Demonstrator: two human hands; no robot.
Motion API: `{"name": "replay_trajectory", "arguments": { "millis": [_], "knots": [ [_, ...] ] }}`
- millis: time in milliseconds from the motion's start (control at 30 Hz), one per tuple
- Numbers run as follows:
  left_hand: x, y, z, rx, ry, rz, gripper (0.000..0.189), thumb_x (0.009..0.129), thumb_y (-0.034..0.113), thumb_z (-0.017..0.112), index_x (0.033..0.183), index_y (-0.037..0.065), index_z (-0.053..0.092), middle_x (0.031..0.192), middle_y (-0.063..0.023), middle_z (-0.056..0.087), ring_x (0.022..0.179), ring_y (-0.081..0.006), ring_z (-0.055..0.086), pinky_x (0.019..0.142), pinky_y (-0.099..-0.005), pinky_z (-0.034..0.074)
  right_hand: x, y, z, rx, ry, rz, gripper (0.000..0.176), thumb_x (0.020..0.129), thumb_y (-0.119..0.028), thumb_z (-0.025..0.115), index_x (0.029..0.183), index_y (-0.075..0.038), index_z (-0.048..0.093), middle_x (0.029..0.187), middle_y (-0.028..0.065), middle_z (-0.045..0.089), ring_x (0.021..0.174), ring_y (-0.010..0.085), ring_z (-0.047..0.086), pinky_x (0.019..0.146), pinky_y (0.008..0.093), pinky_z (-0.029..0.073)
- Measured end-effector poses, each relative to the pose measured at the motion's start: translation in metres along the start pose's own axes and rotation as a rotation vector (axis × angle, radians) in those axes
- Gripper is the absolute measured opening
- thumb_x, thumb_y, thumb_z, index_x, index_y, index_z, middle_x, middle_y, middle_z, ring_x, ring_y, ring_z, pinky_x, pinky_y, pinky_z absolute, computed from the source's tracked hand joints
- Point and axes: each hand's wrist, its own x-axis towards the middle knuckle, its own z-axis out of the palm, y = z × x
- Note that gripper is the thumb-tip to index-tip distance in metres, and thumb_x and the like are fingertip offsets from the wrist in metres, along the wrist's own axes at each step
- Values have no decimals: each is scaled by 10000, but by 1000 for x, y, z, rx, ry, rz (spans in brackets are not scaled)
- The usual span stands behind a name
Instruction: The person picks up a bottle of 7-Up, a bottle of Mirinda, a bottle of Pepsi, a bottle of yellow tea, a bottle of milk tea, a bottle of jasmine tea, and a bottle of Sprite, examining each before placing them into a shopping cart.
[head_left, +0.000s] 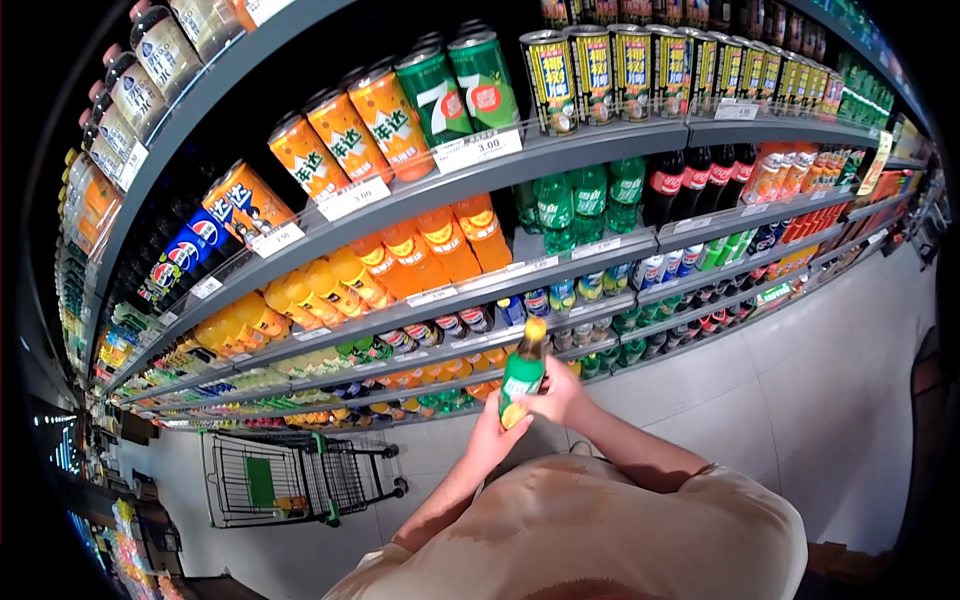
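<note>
A drink bottle [523, 372] with a yellow cap and a green label is in front of my body, tilted with its cap toward the shelves. My left hand [494, 434] is closed around its lower end. My right hand [558, 396] grips its side near the base, with the fingers partly hidden behind it. Beyond the bottle, shelf rows hold orange soda bottles [479, 236], green soda bottles [590, 205] and small cans [537, 301].
A black and green shopping cart [262, 478] with a small item in it stands on the floor to my left. Long drink shelves [590, 262] curve across the front. Green 7-up cans [482, 82] and yellow-black cans [549, 80] line an upper shelf. Pale tiled floor [720, 400] lies at right.
</note>
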Motion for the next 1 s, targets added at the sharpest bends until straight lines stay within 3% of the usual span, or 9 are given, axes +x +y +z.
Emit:
{"name": "replay_trajectory", "arguments": {
  "millis": [167,233,433,533,600,700,767,800,1000],
  "knots": [
    [-4,-31,-9,72,102,15,727,840,170,771,1417,-10,367,1335,-219,529,1252,-288,533,1020,-378,442,-13,-54,11,-383,-62,-141,671,678,-141,858,1267,-31,557,1194,157,559,1063,261,611,871,344,531],
    [-9,-71,-13,178,169,66,817,833,238,773,1448,-50,317,1373,-274,497,1296,-351,506,1070,-402,411,-1,-82,8,-564,115,-435,717,648,-123,867,1291,-73,555,1194,142,571,1095,287,597,934,386,503],
    [-51,-178,-36,409,15,-407,861,817,382,739,1444,-60,348,1367,-331,506,1285,-415,514,1083,-408,408,53,-151,-17,-642,497,-896,786,615,-5,848,1314,-68,494,1239,154,551,1148,335,560,1002,401,460],
    [-80,-219,-48,556,-145,-643,805,801,446,702,1392,-43,460,1287,-293,598,1201,-386,595,1030,-402,463,86,-152,-26,-671,542,-904,758,621,25,834,1299,-44,504,1256,162,553,1166,342,560,1005,403,468],
    [-115,-359,-65,596,-363,-603,694,794,439,697,1307,-12,579,1231,-242,654,1155,-360,631,1000,-397,488,101,-149,-24,-622,557,-893,710,647,37,816,1290,-29,521,1254,168,559,1165,350,567,1004,400,475],
    [-135,-280,-70,544,-278,-872,645,792,470,704,1232,3,641,1188,-206,682,1131,-344,644,977,-395,502,118,-140,-24,-656,557,-824,699,690,3,814,1314,-31,503,1243,188,559,1171,357,562,994,402,476],
    [-163,-292,-79,1069,-1070,-334,541,857,445,646,1208,34,660,1175,-179,689,1093,-325,657,949,-378,517,128,-138,-24,-689,555,-835,722,694,-12,818,1333,-32,483,1234,190,561,1166,356,563,981,403,482],
    [-179,-310,-84,1069,-1114,-262,536,859,443,645,1207,35,660,1174,-178,689,1093,-323,656,950,-378,516,131,-137,-25,-723,553,-845,745,698,-27,823,1352,-32,464,1224,192,563,1161,355,564,969,403,487],
    [-240,-355,-112,699,-683,-725,511,870,427,633,1202,40,661,1168,-169,689,1092,-314,653,954,-378,513,153,-133,-28,-730,483,-724,792,714,-41,805,1395,-42,401,1226,201,553,1098,381,553,908,434,483]
  ]
}}
